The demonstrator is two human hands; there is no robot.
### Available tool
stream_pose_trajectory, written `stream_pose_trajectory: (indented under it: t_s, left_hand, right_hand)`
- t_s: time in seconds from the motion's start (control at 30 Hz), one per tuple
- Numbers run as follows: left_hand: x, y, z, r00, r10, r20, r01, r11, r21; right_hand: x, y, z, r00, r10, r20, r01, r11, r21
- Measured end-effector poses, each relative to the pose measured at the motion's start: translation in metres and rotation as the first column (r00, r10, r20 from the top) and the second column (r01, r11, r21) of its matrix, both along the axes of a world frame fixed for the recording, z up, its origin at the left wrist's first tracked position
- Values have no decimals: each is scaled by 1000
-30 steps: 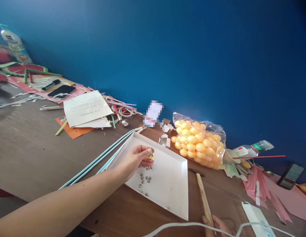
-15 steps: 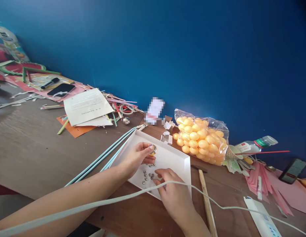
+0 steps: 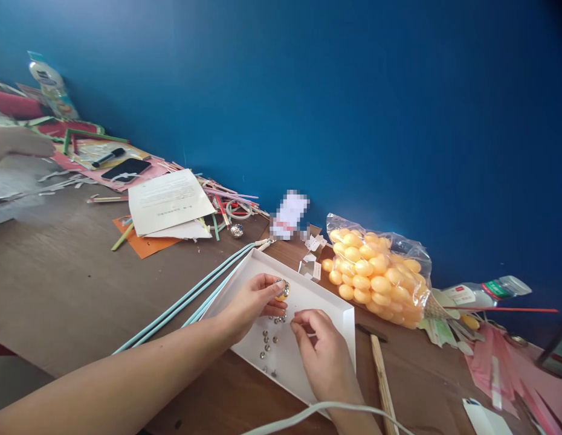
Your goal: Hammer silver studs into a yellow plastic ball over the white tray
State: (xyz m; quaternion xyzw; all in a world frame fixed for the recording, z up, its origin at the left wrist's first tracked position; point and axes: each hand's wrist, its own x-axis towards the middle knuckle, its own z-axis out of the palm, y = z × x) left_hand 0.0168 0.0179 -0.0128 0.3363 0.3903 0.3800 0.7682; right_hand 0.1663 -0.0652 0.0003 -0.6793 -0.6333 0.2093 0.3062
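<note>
Pinched in my left hand (image 3: 251, 302) is a small yellow ball (image 3: 284, 292) partly covered with shiny silver studs; my fingers hide part of it. My right hand (image 3: 324, 350) is close by on the right, thumb and fingertips pressed together. Whatever is between those fingertips is too small to make out. Both hands are over a shallow white tray (image 3: 329, 296). Several loose silver studs (image 3: 265, 347) lie on its floor, below and between my hands.
Orange-yellow balls fill a clear bag (image 3: 381, 275) behind the tray. A wooden-handled hammer (image 3: 381, 374) lies to its right, pale blue cords (image 3: 194, 293) to its left. A white cable (image 3: 303, 417) crosses in front. Another person's hand (image 3: 22, 144) reaches in at far left.
My right hand's fingers have closed together and lifted away from the studs. My left hand still holds the yellow ball. Another person's hand has appeared at far left. The view has shifted slightly.
</note>
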Motion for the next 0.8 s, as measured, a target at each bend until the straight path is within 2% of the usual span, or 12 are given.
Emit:
stream_pose_trajectory:
  t_s: [0.1, 0.23, 0.33, 0.47, 0.8]
  left_hand:
    - [0, -1, 0, 1000, -26, 6, 26, 1000, 7]
    - [0, 0, 0, 998, -52, 20, 52, 999, 4]
    - [1, 1, -1, 998, -63, 30, 63, 998, -10]
    - [0, 1, -2, 996, -88, 27, 89, 995, -40]
    - [-1, -2, -4, 988, -148, 37, 151, 985, -82]
  right_hand:
    - [-5, -1, -1, 940, -109, -324, 127, 991, 34]
    - [-14, 3, -1, 853, -103, -511, 120, 993, 0]
    - [-16, 4, -3, 830, -100, -549, 143, 989, 35]
    - [-13, 1, -6, 845, -116, -522, 178, 982, 69]
    - [-15, -6, -3, 832, -84, -549, 145, 987, 68]
